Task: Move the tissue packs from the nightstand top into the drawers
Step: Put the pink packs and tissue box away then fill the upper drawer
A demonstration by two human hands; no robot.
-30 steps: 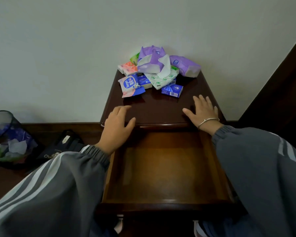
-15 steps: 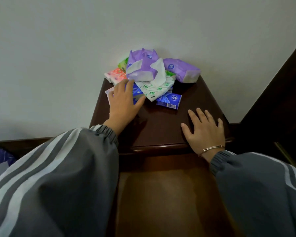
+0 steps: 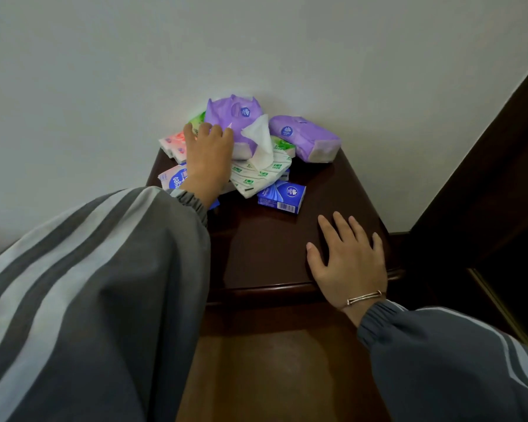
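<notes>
A heap of tissue packs lies at the back of the dark nightstand top (image 3: 262,245). It holds an opened purple pack (image 3: 235,117) with a white tissue sticking out, a second purple pack (image 3: 305,138), a white-and-green pack (image 3: 256,175), a small blue pack (image 3: 282,193), a pink pack (image 3: 173,143), a green pack (image 3: 197,120) and a blue-and-white pack (image 3: 173,178). My left hand (image 3: 208,159) lies over the heap's left side, fingers spread, tips touching the opened purple pack and the green pack. My right hand (image 3: 348,260) rests flat on the top's front right edge. The drawer (image 3: 272,376) below stands pulled out.
A pale wall rises right behind the heap. Dark wooden furniture (image 3: 485,178) stands close on the right of the nightstand. My grey striped sleeve (image 3: 89,300) hides the left half of the nightstand and of the drawer.
My left hand has moved from the nightstand's front edge back over the blue-and-white pack onto the heap by the purple pack. The right hand stays flat on the top. The view has moved closer.
</notes>
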